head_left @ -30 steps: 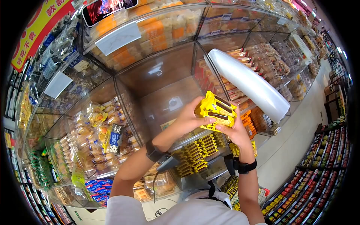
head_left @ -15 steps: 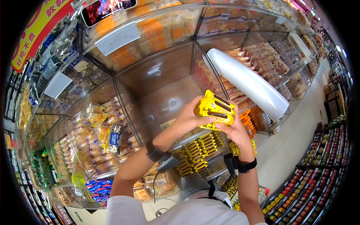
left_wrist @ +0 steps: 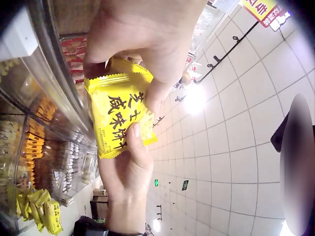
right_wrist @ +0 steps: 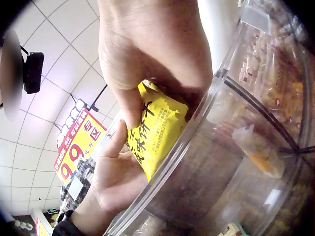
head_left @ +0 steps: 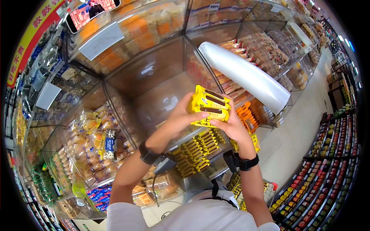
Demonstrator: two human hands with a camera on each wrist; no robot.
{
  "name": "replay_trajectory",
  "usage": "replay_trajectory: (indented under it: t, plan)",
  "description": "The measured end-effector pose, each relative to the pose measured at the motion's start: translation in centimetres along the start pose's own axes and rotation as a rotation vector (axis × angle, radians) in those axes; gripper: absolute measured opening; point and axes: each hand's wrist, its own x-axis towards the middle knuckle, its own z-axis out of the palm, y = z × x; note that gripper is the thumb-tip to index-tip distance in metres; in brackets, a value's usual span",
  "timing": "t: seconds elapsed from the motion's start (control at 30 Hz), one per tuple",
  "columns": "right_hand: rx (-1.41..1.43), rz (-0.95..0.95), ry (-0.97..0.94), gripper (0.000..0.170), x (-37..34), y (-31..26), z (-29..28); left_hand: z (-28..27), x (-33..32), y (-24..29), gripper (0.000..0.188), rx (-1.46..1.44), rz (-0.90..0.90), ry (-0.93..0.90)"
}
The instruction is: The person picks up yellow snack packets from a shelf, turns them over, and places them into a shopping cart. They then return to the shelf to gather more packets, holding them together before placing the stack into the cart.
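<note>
Both hands hold a small bunch of yellow biscuit packets above the front of a brown-walled bin. My left hand grips the left end of the bunch, its thumb across the near side. From the right, my right hand grips the other end, thumb likewise on the near face. The left wrist view shows dark Chinese lettering on the front biscuit packet, with the thumbs pressing it. In the right wrist view, the biscuit packet overlaps the bin's clear rim; the palm hides the rest of the bunch.
Directly below the hands, a lower bin holds rows of yellow packets. A white plastic roll lies slantwise over the right-hand bins. Bagged breads fill the left bin. A phone sits at the top, and clear partitions divide the bins.
The head view has shifted, so the bins, phone and hands all appear farther left and slightly higher. Both hands keep their grip on the biscuit packets.
</note>
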Motion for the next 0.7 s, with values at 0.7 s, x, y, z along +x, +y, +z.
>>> replay_trajectory:
  t: [0.7]
  plan:
    - [-0.079,0.007,-0.015,0.075,0.09,-0.11,0.65,-0.24,0.14,0.37,0.045,0.084,-0.101,0.166]
